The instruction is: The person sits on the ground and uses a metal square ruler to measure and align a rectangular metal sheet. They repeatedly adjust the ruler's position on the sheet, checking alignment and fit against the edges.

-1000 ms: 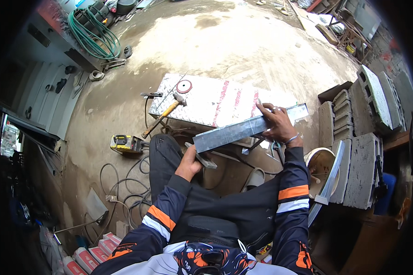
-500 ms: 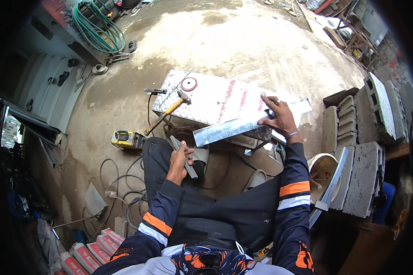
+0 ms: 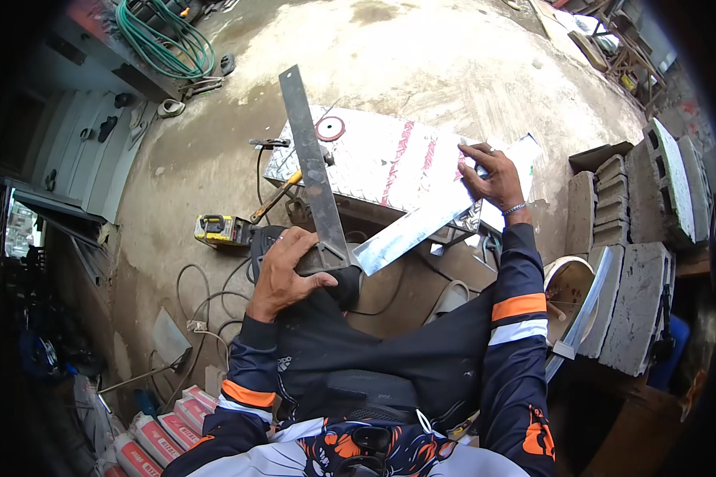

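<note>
Seen from above, the left hand (image 3: 282,270) grips the stock of a steel try square (image 3: 314,187), its blade pointing away; the stock is mostly hidden under the fingers. The right hand (image 3: 492,176) presses, fingers spread, on the far end of a long shiny metal strip (image 3: 422,226) lying across a checker-plate box (image 3: 374,163). Red-and-white sacks (image 3: 167,429), cut off, lie below the left elbow.
</note>
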Demonstrator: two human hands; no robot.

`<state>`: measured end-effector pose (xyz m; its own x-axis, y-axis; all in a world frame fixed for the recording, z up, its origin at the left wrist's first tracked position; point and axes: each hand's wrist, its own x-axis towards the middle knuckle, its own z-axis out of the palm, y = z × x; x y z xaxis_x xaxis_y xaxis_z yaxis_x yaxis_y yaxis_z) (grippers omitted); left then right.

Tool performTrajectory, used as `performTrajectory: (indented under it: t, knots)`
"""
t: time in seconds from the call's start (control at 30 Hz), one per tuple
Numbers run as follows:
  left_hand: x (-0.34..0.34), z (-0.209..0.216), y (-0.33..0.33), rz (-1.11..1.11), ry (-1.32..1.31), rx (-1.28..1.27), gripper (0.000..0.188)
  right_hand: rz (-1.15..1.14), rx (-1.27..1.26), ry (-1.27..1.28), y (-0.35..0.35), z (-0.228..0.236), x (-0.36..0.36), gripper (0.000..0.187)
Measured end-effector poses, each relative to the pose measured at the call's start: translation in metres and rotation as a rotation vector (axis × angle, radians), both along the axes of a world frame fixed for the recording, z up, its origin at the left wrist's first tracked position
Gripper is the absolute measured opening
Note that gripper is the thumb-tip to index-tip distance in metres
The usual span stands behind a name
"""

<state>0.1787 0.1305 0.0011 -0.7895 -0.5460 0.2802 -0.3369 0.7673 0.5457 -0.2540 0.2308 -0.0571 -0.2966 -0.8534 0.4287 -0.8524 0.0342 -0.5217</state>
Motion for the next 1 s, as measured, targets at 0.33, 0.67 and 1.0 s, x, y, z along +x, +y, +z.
performTrajectory:
  t: [0.33,0.67,1.0]
  knots:
    - [-0.017,0.013,-0.013,-0.309,-0.219,0.034,0.069,0.042,-0.013,-0.058,-0.006,0.002,-0.004,0.029]
    - [-0.043,0.008,-0.003,-0.375,-0.257,0.030,0.068,-0.004,-0.037,-0.083,-0.008,-0.003,0.000,0.026]
    - [-0.060,0.012,0.002,-0.273,-0.471,0.481,0.068,-0.008,-0.056,0.074,-0.020,-0.014,-0.008,0.027]
